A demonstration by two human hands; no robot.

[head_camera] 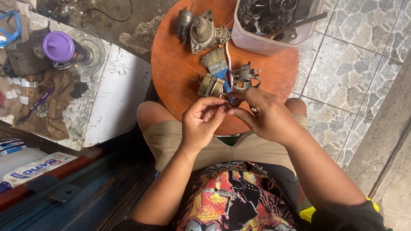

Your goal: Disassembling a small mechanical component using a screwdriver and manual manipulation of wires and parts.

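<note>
I see a tiny part (225,108), too small to identify, pinched between both sets of fingertips above the near edge of the round table (175,64). My left hand (199,124) and right hand (265,115) are curled nearly closed around it. I judge it could slip and drop between my knees. Beyond lie one brush (217,64), four metal assemblies, and one tub (274,40) of parts.

A round orange-brown counter (180,72) was seen on a floor (342,85) paved in irregular grey stone. A worn white slab (115,102) was set at left, a grey concrete ledge (385,145) at right. Even daylight was cast, without hard shadows.
</note>
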